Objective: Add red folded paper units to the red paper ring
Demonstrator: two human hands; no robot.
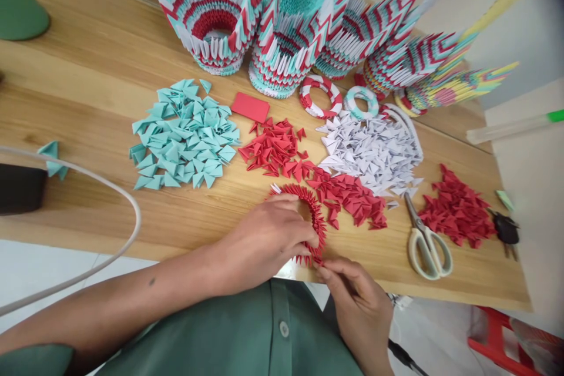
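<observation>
A spiky ring of folded red paper pieces (318, 214) rests near the table's front edge, with a couple of white points at its upper left. My left hand (267, 235) lies over the ring's left side, fingers curled into its middle and gripping it. At the ring's lower right, my right hand (356, 296) pinches a small red paper piece (318, 262) between thumb and finger, touching the ring. Part of the ring is hidden under my left hand. Just beyond it lie loose red paper triangles (348, 194).
Piles of teal triangles (185, 135), white triangles (374, 150) and more red triangles (458, 208) lie about. Scissors (427, 247) sit at right. Folded-paper baskets (211, 23) line the back, near a red-white ring (321, 97). A white cable (132, 205) loops at left.
</observation>
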